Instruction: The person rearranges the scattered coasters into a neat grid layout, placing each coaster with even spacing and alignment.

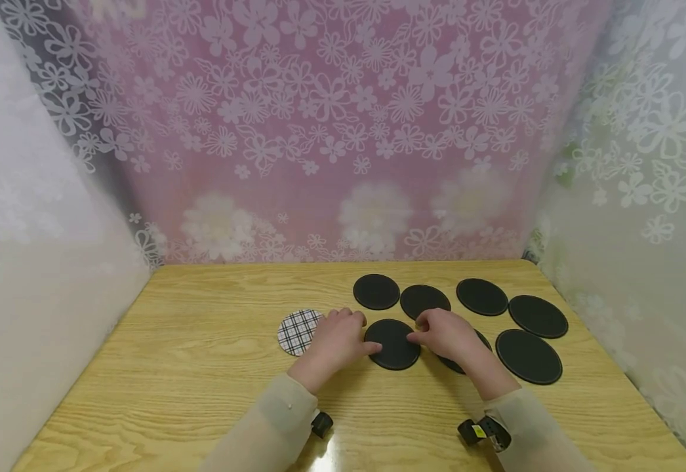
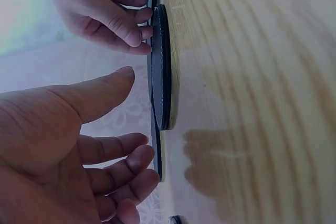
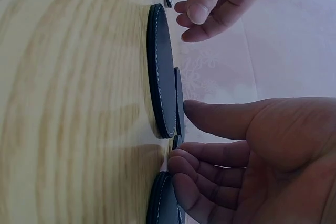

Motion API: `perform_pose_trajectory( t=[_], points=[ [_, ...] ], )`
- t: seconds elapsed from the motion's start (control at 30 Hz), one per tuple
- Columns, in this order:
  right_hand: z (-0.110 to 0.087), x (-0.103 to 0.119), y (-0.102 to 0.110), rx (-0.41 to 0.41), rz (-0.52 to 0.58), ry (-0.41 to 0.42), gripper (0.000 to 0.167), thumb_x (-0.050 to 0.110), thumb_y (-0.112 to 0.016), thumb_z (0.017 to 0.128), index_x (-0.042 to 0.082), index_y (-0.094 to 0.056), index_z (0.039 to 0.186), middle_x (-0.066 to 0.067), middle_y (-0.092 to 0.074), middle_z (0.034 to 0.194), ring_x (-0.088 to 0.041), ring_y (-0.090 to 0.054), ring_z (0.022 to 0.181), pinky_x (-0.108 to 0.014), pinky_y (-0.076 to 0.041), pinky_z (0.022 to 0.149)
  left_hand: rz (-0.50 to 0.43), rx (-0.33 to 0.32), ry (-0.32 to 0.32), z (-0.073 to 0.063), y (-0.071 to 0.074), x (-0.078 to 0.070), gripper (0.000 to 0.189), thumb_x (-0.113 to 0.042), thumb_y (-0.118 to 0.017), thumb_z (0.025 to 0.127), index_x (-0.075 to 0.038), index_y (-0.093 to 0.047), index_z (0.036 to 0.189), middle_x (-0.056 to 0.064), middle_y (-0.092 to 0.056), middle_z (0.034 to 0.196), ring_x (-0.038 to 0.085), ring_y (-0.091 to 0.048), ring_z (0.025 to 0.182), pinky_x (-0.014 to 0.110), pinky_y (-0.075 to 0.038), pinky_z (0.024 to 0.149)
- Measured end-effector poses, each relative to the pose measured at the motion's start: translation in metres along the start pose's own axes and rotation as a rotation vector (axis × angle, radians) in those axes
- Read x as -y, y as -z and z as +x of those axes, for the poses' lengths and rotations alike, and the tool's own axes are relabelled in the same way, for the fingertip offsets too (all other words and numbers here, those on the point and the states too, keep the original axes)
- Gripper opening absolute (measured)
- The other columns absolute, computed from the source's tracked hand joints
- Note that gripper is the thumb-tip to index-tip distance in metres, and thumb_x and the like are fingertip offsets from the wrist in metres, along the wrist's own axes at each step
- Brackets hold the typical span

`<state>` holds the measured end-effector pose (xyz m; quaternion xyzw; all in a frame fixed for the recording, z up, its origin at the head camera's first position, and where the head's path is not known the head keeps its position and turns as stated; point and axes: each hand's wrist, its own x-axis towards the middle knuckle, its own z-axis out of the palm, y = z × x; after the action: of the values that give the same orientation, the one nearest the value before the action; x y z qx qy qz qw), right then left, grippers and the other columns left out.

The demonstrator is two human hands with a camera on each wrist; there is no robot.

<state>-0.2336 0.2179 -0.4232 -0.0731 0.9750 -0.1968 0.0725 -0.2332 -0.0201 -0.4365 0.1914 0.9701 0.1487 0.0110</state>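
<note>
A round black coaster (image 1: 393, 344) with pale edge stitching lies flat on the wooden table, between my two hands. At its left side hovers my left hand (image 1: 338, 341), fingers loosely bent and thumb apart, with nothing in its grasp. My right hand (image 1: 446, 334) is at the coaster's right side; in the right wrist view its thumb and fingers (image 3: 210, 172) stand apart with nothing between them. Whether either thumb touches the rim is unclear. A white-and-black plaid coaster (image 1: 297, 333) lies left, partly hidden by my left hand. Another black coaster (image 1: 483, 339) is partly covered by my right hand.
Several more black coasters lie at the back and right, including one at the back (image 1: 376, 292) and one at the right (image 1: 528, 356). Floral curtains (image 1: 343, 131) enclose the wooden table (image 1: 201, 393) at the back and both sides.
</note>
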Motion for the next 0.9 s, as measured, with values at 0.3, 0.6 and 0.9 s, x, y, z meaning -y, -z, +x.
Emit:
perform_pose_trajectory(
  t=[0.3, 0.6, 0.9],
  points=[
    [-0.006, -0.002, 0.001, 0.014, 0.015, -0.014, 0.032, 0.028, -0.084, 0.100, 0.001, -0.078, 0.117, -0.007, -0.075, 0.106, -0.019, -0.062, 0.079, -0.045, -0.056, 0.080, 0.011, 0.015, -0.007, -0.005, -0.003, -0.005, 0.054, -0.056, -0.089, 0.091, -0.009, -0.075, 0.113, 0.005, -0.066, 0.095, 0.028, -0.063, 0.092, 0.046, -0.052, 0.082],
    [-0.007, 0.001, 0.000, 0.010, -0.007, -0.020, 0.025, 0.027, -0.086, 0.099, 0.005, -0.080, 0.110, -0.003, -0.074, 0.099, -0.018, -0.062, 0.078, -0.043, -0.055, 0.076, 0.050, 0.011, -0.017, -0.008, -0.007, -0.007, 0.060, -0.055, -0.090, 0.091, -0.005, -0.075, 0.122, 0.009, -0.071, 0.105, 0.030, -0.067, 0.100, 0.048, -0.055, 0.088],
    [-0.008, 0.002, -0.004, 0.013, -0.022, -0.030, 0.020, 0.030, -0.085, 0.099, 0.010, -0.080, 0.104, 0.002, -0.068, 0.086, -0.018, -0.058, 0.071, -0.038, -0.047, 0.067, 0.073, 0.006, -0.018, -0.008, -0.009, -0.007, 0.059, -0.054, -0.090, 0.091, -0.005, -0.077, 0.121, 0.009, -0.071, 0.105, 0.030, -0.066, 0.100, 0.049, -0.056, 0.089]
  ],
)
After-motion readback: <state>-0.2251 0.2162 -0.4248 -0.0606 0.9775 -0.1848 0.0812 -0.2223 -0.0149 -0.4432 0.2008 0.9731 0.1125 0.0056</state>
